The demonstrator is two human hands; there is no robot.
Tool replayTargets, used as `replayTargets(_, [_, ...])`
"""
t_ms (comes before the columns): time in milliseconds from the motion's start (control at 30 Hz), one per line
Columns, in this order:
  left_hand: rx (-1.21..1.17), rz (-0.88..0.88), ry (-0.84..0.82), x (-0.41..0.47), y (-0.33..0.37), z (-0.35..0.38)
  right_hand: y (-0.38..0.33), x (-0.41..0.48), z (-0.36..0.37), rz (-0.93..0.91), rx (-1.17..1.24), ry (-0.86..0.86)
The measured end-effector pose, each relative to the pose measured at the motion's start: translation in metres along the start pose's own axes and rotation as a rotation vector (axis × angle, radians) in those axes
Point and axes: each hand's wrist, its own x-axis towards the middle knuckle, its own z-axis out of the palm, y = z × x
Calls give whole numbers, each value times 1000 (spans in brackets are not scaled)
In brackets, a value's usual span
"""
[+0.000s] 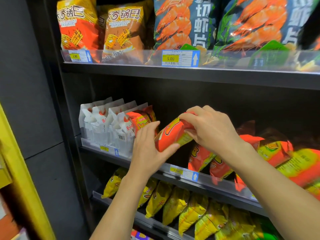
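Both hands, left hand (pixel 149 146) and right hand (pixel 209 129), gripped a crinkly orange foil snack packet (pixel 173 134), tilted above the middle black shelf (pixel 152 163). The slick packet could slip, or topple the upright white paper bags (pixel 105 123) nearby.

So we're holding the snack bag (pixel 173 134) in front of the middle shelf (pixel 93 146), with our left hand (pixel 149 149) at its lower end and our right hand (pixel 211 130) on its upper end. Left of it on that shelf, pouches (pixel 107 125) stand one behind another, with another bag (pixel 142 120) just beside them on the right. Leaning bags (pixel 277 153) sit further right, behind our right arm. On the top shelf (pixel 173 73), rice crust bags (pixel 121 32) are left and shrimp chip bags (pixel 181 23) right. Lower bags (pixel 181 205) line the shelf underneath.
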Motion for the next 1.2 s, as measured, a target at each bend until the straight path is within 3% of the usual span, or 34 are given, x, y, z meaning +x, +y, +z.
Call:
replayTargets(133, [194,84,-16,-6,13,2,-14,-2,-14,0,82,-17])
replayTargets(267, [131,79,1,-15,9,-7,-20,-5,-19,18,169,-65])
replayTargets(367, [73,41,2,-22,8,-18,-18,-9,-19,74,384,-71])
replayTargets(500, [-51,-62,-17,-30,14,-34,-19,-18,-11,224,810,111])
replayTargets(667, [-414,-261,-36,-35,23,-53,-31,-36,17,520,1093,282])
replayTargets(800, [-666,-391,-102,-42,29,-64,-59,-48,43,725,1437,85])
replayTargets(900, [-756,-450,-152,-49,29,-66,-80,-55,46,727,1738,-119])
replayTargets(1100, [-766,-494,-291,-62,25,-75,-102,-66,59,765,1891,-79])
replayTargets(1200, [-832,-512,-250,-62,19,-84,-102,-72,69,893,2047,-103])
